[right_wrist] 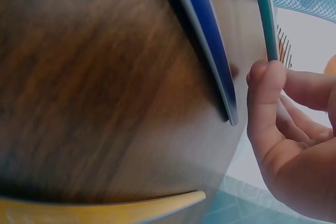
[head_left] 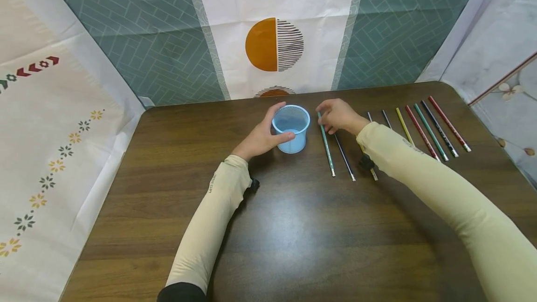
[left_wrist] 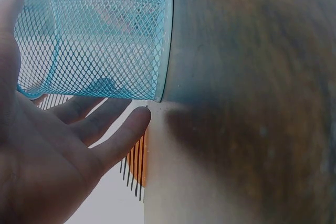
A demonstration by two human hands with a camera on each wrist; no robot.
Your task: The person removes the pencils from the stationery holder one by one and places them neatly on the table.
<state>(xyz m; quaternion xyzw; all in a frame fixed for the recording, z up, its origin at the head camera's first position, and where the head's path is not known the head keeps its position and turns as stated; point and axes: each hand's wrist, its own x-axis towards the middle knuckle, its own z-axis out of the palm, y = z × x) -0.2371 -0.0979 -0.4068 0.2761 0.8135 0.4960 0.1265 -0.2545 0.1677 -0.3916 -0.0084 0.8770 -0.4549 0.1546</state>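
Note:
A light blue mesh pencil cup point(head_left: 295, 142) stands upright near the back of the table. My left hand point(head_left: 264, 135) holds it loosely from the left, thumb across the front and fingers behind; the left wrist view shows the fingers fairly straight along the mesh point(left_wrist: 105, 40). Just right of the cup, my right hand point(head_left: 340, 116) pinches the far end of a green pencil point(head_left: 327, 150) between thumb and fingertip. Its eraser end points toward me. Beside it lies a dark blue pencil point(head_left: 345, 157). A yellow pencil point(right_wrist: 105, 212) is partly hidden beneath my right wrist.
Farther right, several pencils lie in a spaced row, among them a yellow one point(head_left: 404, 127), a green one point(head_left: 432, 127) and a red one point(head_left: 450, 122). My right sleeve point(head_left: 419, 171) crosses over part of the row. The wooden table point(head_left: 168, 153) meets a patterned cloth at its back edge.

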